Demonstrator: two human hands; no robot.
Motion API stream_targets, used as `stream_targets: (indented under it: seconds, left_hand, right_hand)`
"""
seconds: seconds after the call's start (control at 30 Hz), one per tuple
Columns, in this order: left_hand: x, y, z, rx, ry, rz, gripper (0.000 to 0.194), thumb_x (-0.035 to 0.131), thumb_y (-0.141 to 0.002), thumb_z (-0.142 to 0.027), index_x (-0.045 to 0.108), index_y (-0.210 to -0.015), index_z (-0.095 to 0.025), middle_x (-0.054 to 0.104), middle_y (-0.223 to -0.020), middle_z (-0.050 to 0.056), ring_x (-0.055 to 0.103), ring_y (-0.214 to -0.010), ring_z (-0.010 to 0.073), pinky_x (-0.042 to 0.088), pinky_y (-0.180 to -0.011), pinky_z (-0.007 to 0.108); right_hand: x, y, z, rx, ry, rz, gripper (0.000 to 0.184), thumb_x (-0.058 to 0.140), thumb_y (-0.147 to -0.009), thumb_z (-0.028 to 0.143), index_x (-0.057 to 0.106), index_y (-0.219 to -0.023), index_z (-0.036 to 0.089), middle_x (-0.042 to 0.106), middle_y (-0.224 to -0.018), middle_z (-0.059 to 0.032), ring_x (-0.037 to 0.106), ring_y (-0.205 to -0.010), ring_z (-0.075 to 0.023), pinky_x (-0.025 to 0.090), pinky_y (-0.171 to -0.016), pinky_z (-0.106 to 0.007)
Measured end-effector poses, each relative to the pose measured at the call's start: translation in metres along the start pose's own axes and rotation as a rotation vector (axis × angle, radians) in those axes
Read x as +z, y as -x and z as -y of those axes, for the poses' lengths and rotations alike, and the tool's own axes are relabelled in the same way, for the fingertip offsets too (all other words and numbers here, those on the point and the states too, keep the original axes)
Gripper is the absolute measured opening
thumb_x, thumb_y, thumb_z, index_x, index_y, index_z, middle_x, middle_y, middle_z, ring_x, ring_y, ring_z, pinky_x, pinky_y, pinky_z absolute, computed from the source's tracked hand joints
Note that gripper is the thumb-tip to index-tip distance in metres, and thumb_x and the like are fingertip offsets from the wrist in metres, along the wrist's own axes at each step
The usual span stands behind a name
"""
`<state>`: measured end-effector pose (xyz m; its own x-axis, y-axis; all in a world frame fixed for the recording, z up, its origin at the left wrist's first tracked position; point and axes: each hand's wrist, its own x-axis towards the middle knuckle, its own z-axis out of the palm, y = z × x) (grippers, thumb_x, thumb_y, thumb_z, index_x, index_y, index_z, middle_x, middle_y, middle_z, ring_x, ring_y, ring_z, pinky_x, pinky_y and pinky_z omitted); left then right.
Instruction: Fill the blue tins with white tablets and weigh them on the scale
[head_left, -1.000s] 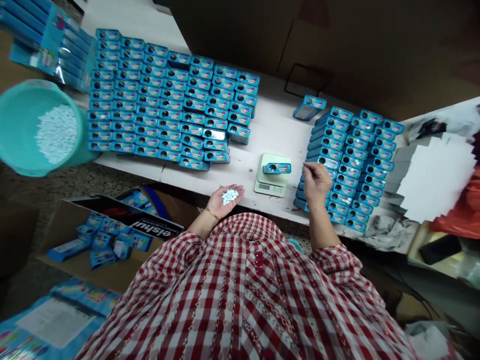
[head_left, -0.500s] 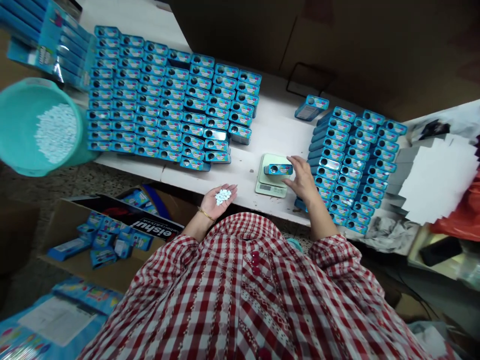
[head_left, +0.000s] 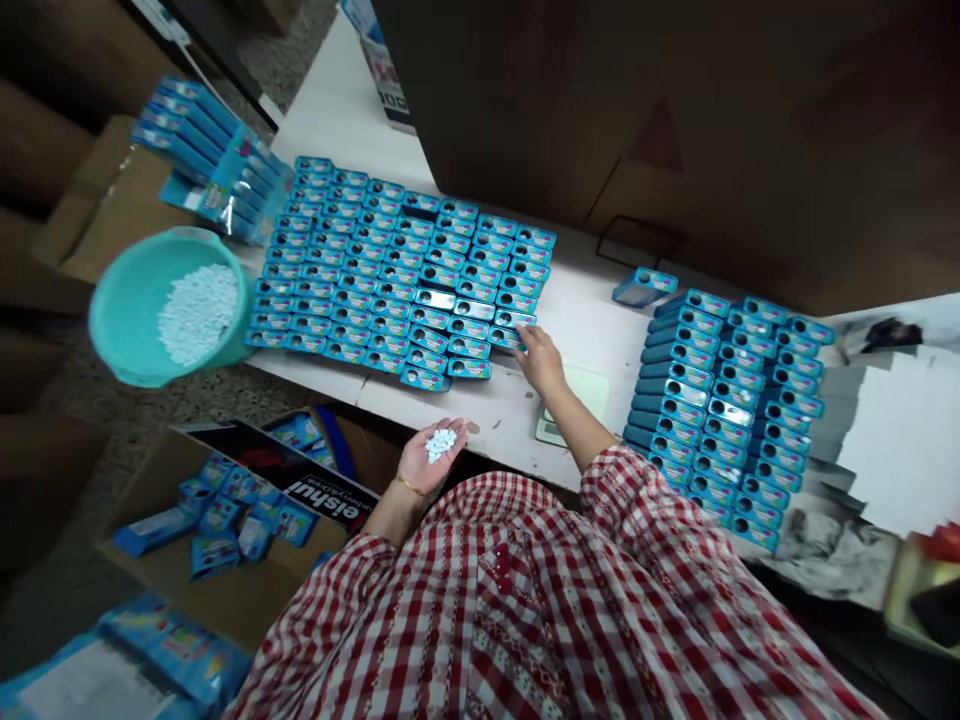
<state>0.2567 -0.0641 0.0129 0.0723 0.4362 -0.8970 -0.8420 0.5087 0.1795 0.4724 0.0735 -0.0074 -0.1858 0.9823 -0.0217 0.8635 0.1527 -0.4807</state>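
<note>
My left hand [head_left: 429, 455] is palm up near the table's front edge, cupped under a small heap of white candies [head_left: 441, 444]. With its fingertips, my right hand [head_left: 540, 358] grips the right end of a small blue box [head_left: 505, 338]. That box stands at the front of the rightmost column in the left block of blue boxes [head_left: 352, 270]. Each box has a dark round opening on top. Beneath my right forearm is a pale green digital scale [head_left: 589, 390], partly covered by the arm.
A turquoise tub [head_left: 112, 335] of white candies stands at the left. More blue boxes [head_left: 679, 390] fill the right side, with a single box [head_left: 645, 287] behind them. Below the table on the left, an open carton [head_left: 165, 560] holds blue packets. A large brown carton [head_left: 540, 110] rises behind.
My right hand has carried the blue box from the scale leftward to the left block. My left hand still holds the candies. The camera view has shifted.
</note>
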Motion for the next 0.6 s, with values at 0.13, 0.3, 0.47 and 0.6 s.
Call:
stream_targets:
  seconds: [0.13,0.3,0.47,0.6]
  left_hand:
    - [0.001,-0.002,-0.003,0.017,0.006,-0.06,0.019,0.039,-0.082,-0.01,0.059,-0.081,-0.008,0.067,-0.088,0.015,0.065,-0.086,0.024,0.055,-0.076,0.037]
    - [0.003,0.0,0.002,0.02,0.032,-0.083,0.019,0.04,-0.082,-0.01,0.058,-0.084,-0.008,0.066,-0.09,0.016,0.065,-0.088,0.0234,0.055,-0.076,0.037]
    - [0.003,0.004,0.009,0.014,0.045,-0.074,0.018,0.041,-0.081,-0.011,0.059,-0.084,-0.009,0.067,-0.09,0.015,0.065,-0.089,0.0233,0.054,-0.078,0.037]
    - [0.014,0.0,0.016,-0.028,-0.005,-0.037,0.018,0.041,-0.08,-0.01,0.06,-0.083,-0.009,0.067,-0.089,0.015,0.064,-0.09,0.0222,0.054,-0.078,0.036]
  right_hand:
    - [-0.038,-0.006,-0.059,0.035,0.114,-0.14,0.035,0.041,-0.086,0.025,0.053,-0.118,0.018,0.054,-0.114,-0.0103,0.047,-0.103,-0.0218,0.041,-0.087,-0.034]
    - [-0.105,-0.052,-0.166,0.316,0.465,-0.124,0.051,0.042,-0.084,0.017,0.033,-0.134,0.014,0.041,-0.132,-0.0151,0.032,-0.122,-0.0257,0.03,-0.095,-0.041]
    - [-0.117,-0.057,-0.177,0.369,0.563,0.022,0.039,0.044,-0.084,0.02,0.047,-0.122,0.009,0.052,-0.114,-0.0174,0.044,-0.105,-0.0273,0.037,-0.083,-0.038]
    - [-0.12,0.018,-0.125,0.075,0.559,0.035,0.044,0.046,-0.083,0.027,0.045,-0.124,0.01,0.053,-0.109,-0.0156,0.046,-0.097,-0.0262,0.04,-0.079,-0.036]
